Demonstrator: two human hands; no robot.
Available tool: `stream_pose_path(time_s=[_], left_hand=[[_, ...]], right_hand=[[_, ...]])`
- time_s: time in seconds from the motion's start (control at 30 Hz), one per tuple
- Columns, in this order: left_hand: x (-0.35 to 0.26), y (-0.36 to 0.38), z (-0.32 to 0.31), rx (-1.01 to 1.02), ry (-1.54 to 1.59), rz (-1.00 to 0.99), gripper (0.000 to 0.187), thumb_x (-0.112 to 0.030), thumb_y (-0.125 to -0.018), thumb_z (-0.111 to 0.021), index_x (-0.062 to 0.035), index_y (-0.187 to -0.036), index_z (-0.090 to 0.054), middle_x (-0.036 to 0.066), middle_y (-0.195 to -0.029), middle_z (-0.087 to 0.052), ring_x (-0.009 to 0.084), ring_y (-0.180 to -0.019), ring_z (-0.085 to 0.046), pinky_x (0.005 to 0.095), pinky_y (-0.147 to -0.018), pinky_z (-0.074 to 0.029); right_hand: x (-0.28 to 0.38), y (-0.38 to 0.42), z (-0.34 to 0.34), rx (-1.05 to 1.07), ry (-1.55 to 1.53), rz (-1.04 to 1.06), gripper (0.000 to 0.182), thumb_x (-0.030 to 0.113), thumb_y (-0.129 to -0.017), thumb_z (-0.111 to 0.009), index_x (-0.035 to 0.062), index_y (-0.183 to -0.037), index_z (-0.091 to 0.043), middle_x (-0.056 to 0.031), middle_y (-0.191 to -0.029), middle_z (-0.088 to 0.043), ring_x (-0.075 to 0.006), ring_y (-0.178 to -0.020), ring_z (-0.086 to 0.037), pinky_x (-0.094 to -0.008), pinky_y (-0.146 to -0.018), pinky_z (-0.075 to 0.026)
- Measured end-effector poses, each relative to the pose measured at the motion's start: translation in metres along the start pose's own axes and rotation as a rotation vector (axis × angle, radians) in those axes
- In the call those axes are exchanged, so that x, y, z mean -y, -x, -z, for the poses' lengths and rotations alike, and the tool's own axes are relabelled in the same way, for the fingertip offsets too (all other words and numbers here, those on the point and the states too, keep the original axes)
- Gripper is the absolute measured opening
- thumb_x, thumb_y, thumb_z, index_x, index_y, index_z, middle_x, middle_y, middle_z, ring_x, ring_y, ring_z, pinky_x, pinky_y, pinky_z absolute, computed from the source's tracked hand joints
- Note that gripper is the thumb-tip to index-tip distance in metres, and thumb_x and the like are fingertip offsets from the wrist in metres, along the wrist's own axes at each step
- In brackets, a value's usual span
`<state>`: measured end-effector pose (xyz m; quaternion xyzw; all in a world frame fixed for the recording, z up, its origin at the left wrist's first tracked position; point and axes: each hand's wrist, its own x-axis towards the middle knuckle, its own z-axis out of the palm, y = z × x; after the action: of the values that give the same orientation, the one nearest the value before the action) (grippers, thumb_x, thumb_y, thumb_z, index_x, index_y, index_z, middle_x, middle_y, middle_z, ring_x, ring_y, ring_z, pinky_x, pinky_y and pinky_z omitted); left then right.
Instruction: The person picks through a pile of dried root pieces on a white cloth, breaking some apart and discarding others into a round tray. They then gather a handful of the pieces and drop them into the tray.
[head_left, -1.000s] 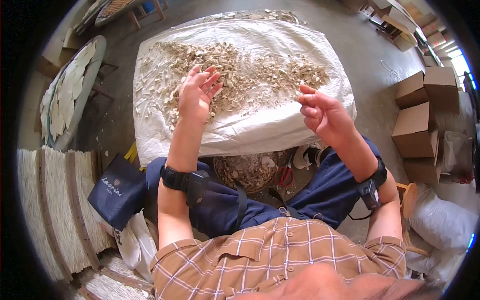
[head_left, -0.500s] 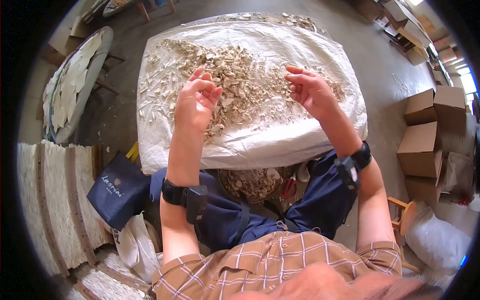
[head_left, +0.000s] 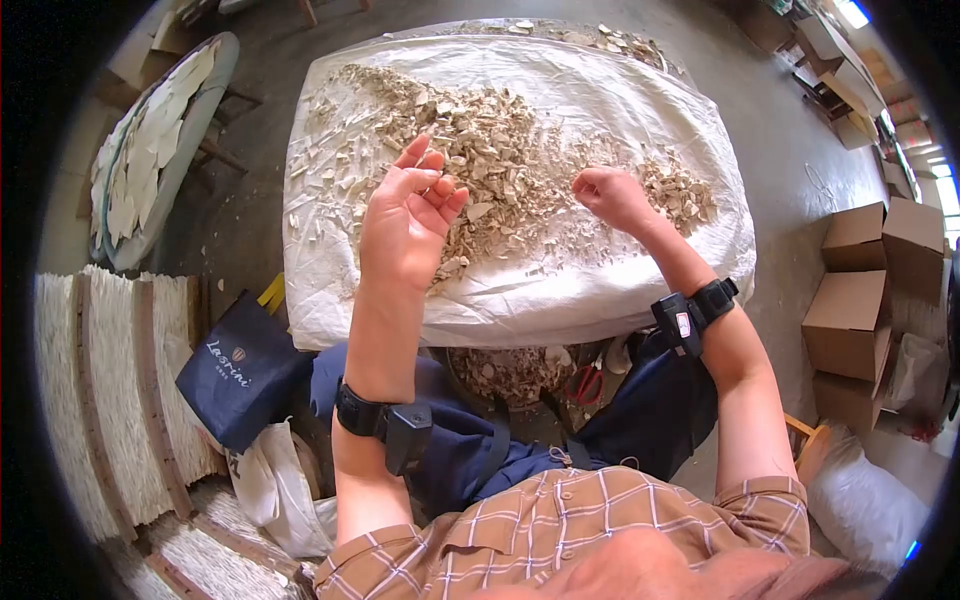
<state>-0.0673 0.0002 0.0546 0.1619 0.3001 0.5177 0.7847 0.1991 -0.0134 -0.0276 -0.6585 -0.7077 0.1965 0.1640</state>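
Note:
A heap of dry, pale brown flakes [head_left: 490, 130] lies on a white cloth [head_left: 560, 300] over the table. My left hand [head_left: 415, 215] is above the near left side of the heap, palm turned up. Its thumb and a finger meet around something small and dark that I cannot make out, while the other fingers are loosely curled. Over the thinner scatter to the right, my right hand [head_left: 612, 197] has its fingers drawn together; what they hold, if anything, is hidden. A smaller pile of flakes [head_left: 680, 190] lies just beyond and right of it.
Below the table edge, between my knees, is a container of flakes [head_left: 510, 375] with red scissors [head_left: 584, 384] beside it. A blue bag [head_left: 240, 375] stands at the left, cardboard boxes [head_left: 845, 320] at the right. Flat white pieces [head_left: 155, 150] cover an oval board.
The fingers of my right hand have closed together, and that hand sits lower against the cloth. My left thumb and finger have come together. The whole view has shifted slightly.

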Motion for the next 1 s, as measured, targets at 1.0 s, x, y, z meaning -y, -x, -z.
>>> stream_pose_path(time_s=[1.0], left_hand=[[-0.002,-0.003,0.003,0.001,0.011,-0.019,0.032,0.000,-0.075,-0.046,-0.0010,-0.107,-0.044,0.006,-0.085,-0.052,0.0139,-0.065,-0.050,0.0306,-0.067,-0.046]], right_hand=[[-0.018,-0.009,0.004,-0.109,-0.204,-0.274,0.013,0.012,-0.071,-0.058,0.0066,-0.079,-0.066,-0.0099,-0.073,-0.063,-0.0167,-0.065,-0.060,-0.0274,-0.064,-0.047]])
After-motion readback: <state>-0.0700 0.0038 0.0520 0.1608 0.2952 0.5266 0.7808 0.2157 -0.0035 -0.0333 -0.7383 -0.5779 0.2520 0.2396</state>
